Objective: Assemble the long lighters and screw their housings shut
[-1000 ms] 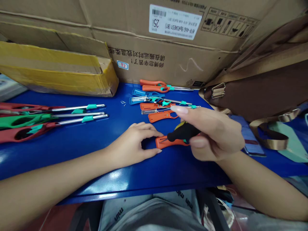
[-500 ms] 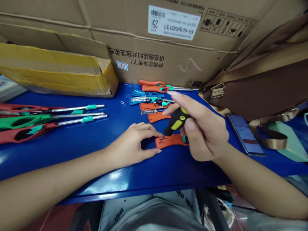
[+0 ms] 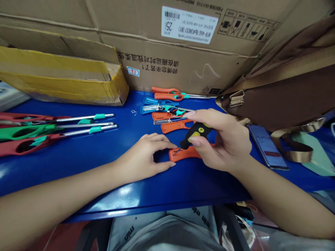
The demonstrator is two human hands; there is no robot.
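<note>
An orange lighter point(image 3: 187, 153) lies on the blue table in front of me, its handle end to the left. My left hand point(image 3: 150, 153) grips that end between thumb and fingers. My right hand point(image 3: 223, 141) holds a short black-and-yellow screwdriver point(image 3: 196, 134), tilted, with its tip on the slot near the lighter's left end. The lighter's right part is hidden behind my right hand. Just beyond lie an opened orange lighter shell point(image 3: 174, 126), opened blue shells point(image 3: 157, 101) with clear tanks and teal parts, and whole orange lighters point(image 3: 169, 96).
Several red and green lighters point(image 3: 28, 132) lie at the left. Tiny screws point(image 3: 134, 112) sit mid-table. A yellow-taped carton point(image 3: 62, 78) and a large cardboard box point(image 3: 146, 45) stand behind. On the right are a phone point(image 3: 268, 146) and a brown bag point(image 3: 285, 104).
My right hand has shifted its grip, thumb and fingers turning about the screwdriver handle, and leans it lower to the right. My left hand and the lighter have stayed put.
</note>
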